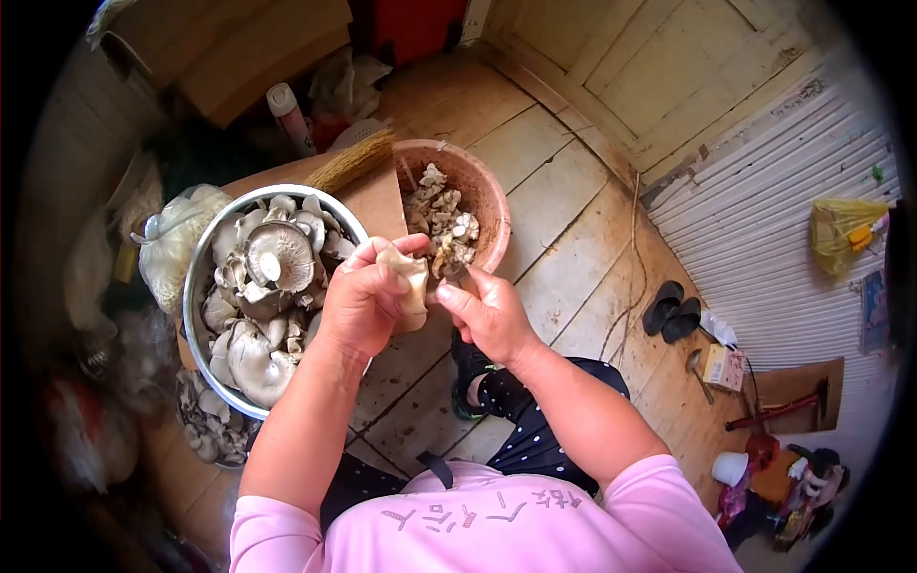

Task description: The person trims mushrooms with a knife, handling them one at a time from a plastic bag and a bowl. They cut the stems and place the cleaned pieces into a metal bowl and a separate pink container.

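Two hands up and nearly touching, just right of the steel bowl [196, 286], in front of the pink basin [493, 205] on that same side. Left hand [368, 298] clamped around a pale mushroom [414, 285], cap cupped against the palm, stem end turned toward the right hand [489, 317]. Right hand curled, thumb out against that stem end; pinching the flesh or a small blade, impossible to tell. Looks like trimming work, judging by the scraps heaped in the basin. Best done with a firm but soft left grip to spare the cap from tearing, attention on the stem end only, left fingertips kept back from the right thumb, and the whole business held closer over the basin for catching the bits. Plenty of whole mushrooms piled in the steel bowl, with more mushrooms [210, 425] low beside it on the near side. Broom [351, 160] lying just beyond the bowl, bristles close to the basin rim and worth minding. White bag [172, 239] hard against the bowl's left. Black slippers [674, 310] well off to its right, out of the way.
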{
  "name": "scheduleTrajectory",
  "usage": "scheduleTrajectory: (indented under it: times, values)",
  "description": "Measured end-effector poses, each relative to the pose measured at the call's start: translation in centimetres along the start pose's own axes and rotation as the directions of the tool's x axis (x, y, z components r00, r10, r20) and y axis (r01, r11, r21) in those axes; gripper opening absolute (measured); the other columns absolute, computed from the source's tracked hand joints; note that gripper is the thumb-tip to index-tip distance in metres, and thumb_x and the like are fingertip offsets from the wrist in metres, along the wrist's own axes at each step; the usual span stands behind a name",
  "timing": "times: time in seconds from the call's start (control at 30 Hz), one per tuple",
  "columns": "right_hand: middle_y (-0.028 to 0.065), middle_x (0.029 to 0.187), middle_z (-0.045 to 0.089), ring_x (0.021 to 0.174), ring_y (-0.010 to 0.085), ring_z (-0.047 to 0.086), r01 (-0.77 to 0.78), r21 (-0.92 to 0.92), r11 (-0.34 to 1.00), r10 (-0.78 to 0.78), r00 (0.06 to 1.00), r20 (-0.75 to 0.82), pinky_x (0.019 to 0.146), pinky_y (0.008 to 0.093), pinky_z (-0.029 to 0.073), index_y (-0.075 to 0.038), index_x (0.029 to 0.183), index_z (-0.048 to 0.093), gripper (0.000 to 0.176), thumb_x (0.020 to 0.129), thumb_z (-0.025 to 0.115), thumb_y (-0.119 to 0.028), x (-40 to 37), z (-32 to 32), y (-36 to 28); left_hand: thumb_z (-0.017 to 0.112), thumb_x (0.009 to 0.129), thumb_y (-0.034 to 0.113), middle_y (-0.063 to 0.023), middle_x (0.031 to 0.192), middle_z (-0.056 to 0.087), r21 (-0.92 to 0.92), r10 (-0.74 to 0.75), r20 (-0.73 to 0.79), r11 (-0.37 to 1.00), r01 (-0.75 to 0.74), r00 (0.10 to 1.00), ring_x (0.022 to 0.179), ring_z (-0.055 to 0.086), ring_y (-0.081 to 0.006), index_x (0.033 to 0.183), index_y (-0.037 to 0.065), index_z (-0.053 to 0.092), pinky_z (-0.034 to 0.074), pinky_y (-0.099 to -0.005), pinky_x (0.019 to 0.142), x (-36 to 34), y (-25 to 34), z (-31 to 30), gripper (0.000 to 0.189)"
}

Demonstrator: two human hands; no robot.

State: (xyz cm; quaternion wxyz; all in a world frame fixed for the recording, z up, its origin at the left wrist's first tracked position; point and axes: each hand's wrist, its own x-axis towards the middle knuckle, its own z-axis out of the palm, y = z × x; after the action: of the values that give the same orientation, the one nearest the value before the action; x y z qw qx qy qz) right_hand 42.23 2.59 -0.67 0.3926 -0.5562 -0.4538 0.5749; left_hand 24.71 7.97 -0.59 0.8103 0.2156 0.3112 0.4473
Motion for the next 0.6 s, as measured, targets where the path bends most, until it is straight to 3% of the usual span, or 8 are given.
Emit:
scheduleTrajectory:
  times: [0.13,0.23,0.33,0.4,0.5,0.6]
  values:
    - [0.0014,0.076,0.059,0.063,0.0082,0.053,-0.029,0.068,0.997,0.031,0.999,-0.035,0.056,0.0234,0.043,0.002,0.112,0.058,0.043,0.089,0.062,-0.034,0.1,0.0,0.0,0.057,0.072,0.002,-0.0113,0.106,0.064,0.014,0.042,-0.004,0.999,-0.042,0.999,0.084,0.063,-0.0169,0.1,0.005,0.054,0.055,-0.0315,0.072,-0.2,0.7,-0.8,0.029]
    - [0.0013,0.078,0.06,0.073,0.0124,0.057,0.072,0.015,0.997,-0.071,0.997,-0.041,0.07,0.0282,0.047,0.0,0.102,0.061,0.03,0.086,0.063,-0.025,0.1,0.5,0.1,0.059,0.07,-0.002,-0.0066,0.094,0.064,0.005,0.068,-0.08,0.998,-0.068,0.994,0.083,0.063,-0.0169,0.099,0.003,0.058,0.053,-0.0278,0.075,-1.0,1.6,-0.8,0.029]
    - [0.0033,0.084,0.064,0.082,0.0138,0.059,0.07,-0.089,0.994,-0.072,0.997,-0.015,0.078,0.0299,0.047,0.0,0.098,0.061,0.025,0.084,0.064,-0.021,-0.3,1.3,-0.2,0.057,0.073,-0.002,-0.0063,0.089,0.064,0.157,0.204,-0.162,0.971,-0.179,0.966,0.075,0.062,-0.0155,0.097,0.004,0.059,0.054,-0.0289,0.069,-2.1,2.9,-1.4,0.025]
    - [0.0048,0.087,0.065,0.084,0.0141,0.06,0.06,-0.087,0.994,-0.06,0.998,0.003,0.079,0.03,0.047,0.0,0.098,0.061,0.025,0.084,0.064,-0.021,-0.5,1.8,-0.2,0.056,0.073,-0.002,-0.0063,0.088,0.064,0.258,0.313,-0.204,0.931,-0.257,0.928,0.072,0.062,-0.0151,0.096,0.004,0.059,0.053,-0.0276,0.067,-3.5,5.0,-1.5,0.024]
    - [0.007,0.092,0.068,0.086,0.0152,0.062,0.069,-0.075,0.995,-0.067,0.997,0.034,0.08,0.0304,0.047,0.0,0.1,0.061,0.027,0.082,0.065,-0.019,-1.0,2.7,-0.4,0.058,0.077,0.004,-0.0051,0.089,0.064,0.509,0.582,-0.168,0.742,-0.435,0.796,0.077,0.061,-0.0136,0.099,0.003,0.06,0.052,-0.0273,0.072,-5.1,7.9,-4.6,0.023]
    - [0.0079,0.089,0.068,0.084,0.0167,0.063,0.098,-0.149,0.984,-0.087,0.993,0.076,0.079,0.0305,0.048,-0.001,0.101,0.062,0.027,0.082,0.065,-0.019,-1.5,3.9,-0.8,0.058,0.077,0.007,-0.0024,0.088,0.062,0.711,0.688,-0.21,0.595,-0.374,0.695,0.074,0.057,-0.0092,0.104,0.0,0.061,0.048,-0.0228,0.071,-6.8,9.9,-7.0,0.028]
